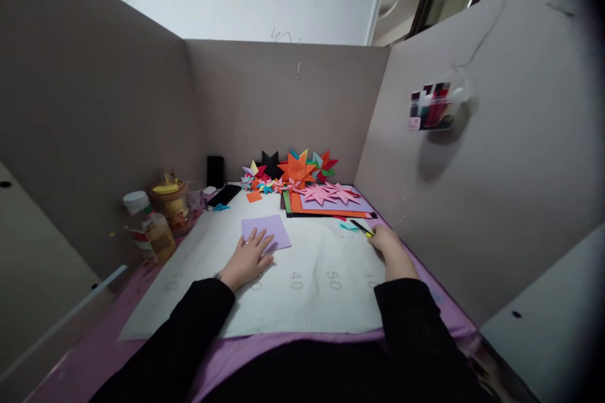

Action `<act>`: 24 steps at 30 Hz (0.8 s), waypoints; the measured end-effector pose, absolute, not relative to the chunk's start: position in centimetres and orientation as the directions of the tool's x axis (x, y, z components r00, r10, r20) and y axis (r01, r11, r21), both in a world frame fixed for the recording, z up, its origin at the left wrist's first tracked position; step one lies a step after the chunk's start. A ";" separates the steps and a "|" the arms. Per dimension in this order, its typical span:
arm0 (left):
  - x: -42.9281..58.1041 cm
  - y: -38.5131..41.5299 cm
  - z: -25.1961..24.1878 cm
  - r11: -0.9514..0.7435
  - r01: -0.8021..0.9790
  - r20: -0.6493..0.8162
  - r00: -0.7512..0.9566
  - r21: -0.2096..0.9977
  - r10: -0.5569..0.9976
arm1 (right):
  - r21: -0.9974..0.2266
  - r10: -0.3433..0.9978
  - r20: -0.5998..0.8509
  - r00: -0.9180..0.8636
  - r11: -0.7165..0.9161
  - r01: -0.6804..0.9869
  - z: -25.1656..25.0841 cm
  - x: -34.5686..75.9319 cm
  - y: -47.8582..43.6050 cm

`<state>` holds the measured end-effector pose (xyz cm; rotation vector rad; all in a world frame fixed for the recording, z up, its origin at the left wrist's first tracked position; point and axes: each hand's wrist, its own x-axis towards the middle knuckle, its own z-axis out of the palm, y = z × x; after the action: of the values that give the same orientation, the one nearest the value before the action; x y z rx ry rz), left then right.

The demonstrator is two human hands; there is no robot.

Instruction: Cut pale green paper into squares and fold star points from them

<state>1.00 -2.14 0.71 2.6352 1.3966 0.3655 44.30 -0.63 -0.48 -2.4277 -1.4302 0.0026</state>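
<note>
My left hand (249, 258) lies flat with its fingers spread on the lower left of a square of lilac paper (274, 230). The paper rests on a white sheet (302, 312) printed with numbers. Over at the sheet's right edge, my right hand (385, 240) has its fingers closed on one end of a slim black-and-yellow tool (362, 228). The tool points to the far left; its exact kind is hard to make out. Beside its tip lie small teal paper scraps (348, 227).
Pink paper stars (317, 194) lie on stacked coloured sheets (312, 206), with more folded stars (297, 170) behind. A bottle (154, 227), a yellow-lidded jar (171, 204) and a phone (224, 195) stand or lie left. Grey panels (283, 101) enclose the table.
</note>
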 end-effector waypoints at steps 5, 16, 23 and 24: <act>0.9 -1.5 0.7 -0.478 0.850 0.267 0.418 0.224 0.868 | -0.233 0.866 0.395 0.306 -0.228 0.945 2.2 37.6 -0.6; 1.1 -0.8 -0.2 -0.471 0.851 0.071 0.468 0.233 0.881 | -0.049 0.957 0.189 -0.219 0.232 0.972 1.4 26.9 2.9; 1.3 -0.7 -0.3 -0.457 0.857 0.080 0.452 0.236 0.888 | -0.032 0.948 0.105 -0.300 0.305 0.952 2.0 28.0 1.8; 1.3 -0.7 -0.3 -0.455 0.858 0.076 0.450 0.238 0.890 | -0.031 0.944 0.101 -0.315 0.320 0.947 2.0 28.1 1.3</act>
<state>1.30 -0.65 -0.28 2.5310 1.5397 0.2847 28.13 1.31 2.00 -1.7749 -2.4688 -0.0520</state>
